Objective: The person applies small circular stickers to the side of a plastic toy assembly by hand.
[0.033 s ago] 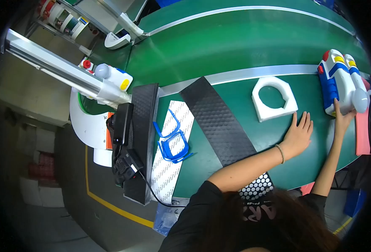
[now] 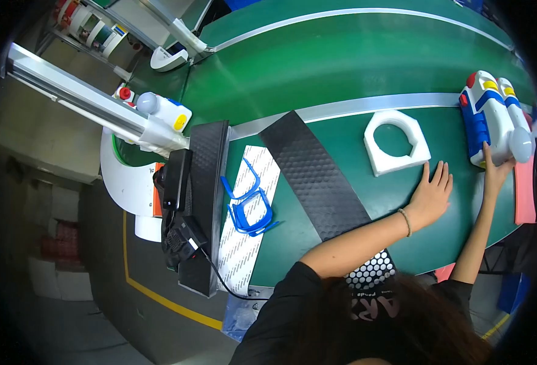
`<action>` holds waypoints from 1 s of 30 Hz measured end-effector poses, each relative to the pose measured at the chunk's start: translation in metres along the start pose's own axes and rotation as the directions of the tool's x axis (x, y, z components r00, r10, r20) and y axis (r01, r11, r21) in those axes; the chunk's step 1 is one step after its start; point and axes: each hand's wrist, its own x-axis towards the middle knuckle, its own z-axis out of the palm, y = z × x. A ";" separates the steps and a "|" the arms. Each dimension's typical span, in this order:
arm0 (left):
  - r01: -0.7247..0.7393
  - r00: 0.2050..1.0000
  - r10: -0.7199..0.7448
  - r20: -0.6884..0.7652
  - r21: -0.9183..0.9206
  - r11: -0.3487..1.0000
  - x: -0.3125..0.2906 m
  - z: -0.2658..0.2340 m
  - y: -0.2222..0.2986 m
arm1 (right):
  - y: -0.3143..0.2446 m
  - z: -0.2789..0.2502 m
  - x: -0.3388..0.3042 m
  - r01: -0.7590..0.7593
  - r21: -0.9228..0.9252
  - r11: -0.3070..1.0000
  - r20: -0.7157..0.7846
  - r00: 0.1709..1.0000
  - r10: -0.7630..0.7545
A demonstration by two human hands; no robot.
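Note:
My left hand (image 2: 431,198) lies flat on the green tabletop with fingers stretched out, its fingertips close to the lower edge of a thick white foam ring (image 2: 376,161). It holds nothing, and a bracelet circles the wrist. At the far right, my right hand (image 2: 497,174) is at the near end of a white and blue plastic device (image 2: 493,118) with red and yellow parts and a pale rounded knob. One finger runs along its blue side and the others bend at its lower end, partly hidden. A black textured strip (image 2: 317,173) passes under my left forearm.
Blue plastic frames (image 2: 253,213) rest on a white printed sheet (image 2: 238,261) left of the strip. Beside them stand a long black textured piece (image 2: 206,143) and a black cabled device (image 2: 177,176). A metal rail (image 2: 353,108) borders the table's back; a pink strip (image 2: 525,201) lies at right.

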 end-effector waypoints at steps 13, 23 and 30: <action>0.014 1.000 -0.014 0.021 0.029 0.999 0.005 0.000 0.002 | 0.010 -0.003 0.003 0.047 0.027 0.999 -0.015 0.999 -0.047; -0.140 0.990 0.136 -0.036 -0.185 0.973 0.013 -0.014 -0.030 | -0.017 -0.011 0.004 -0.008 0.074 0.997 0.021 1.000 0.007; -0.051 0.897 0.199 0.394 -0.357 0.933 0.031 -0.075 -0.030 | -0.021 -0.010 0.004 0.040 0.098 0.994 -0.020 0.999 -0.038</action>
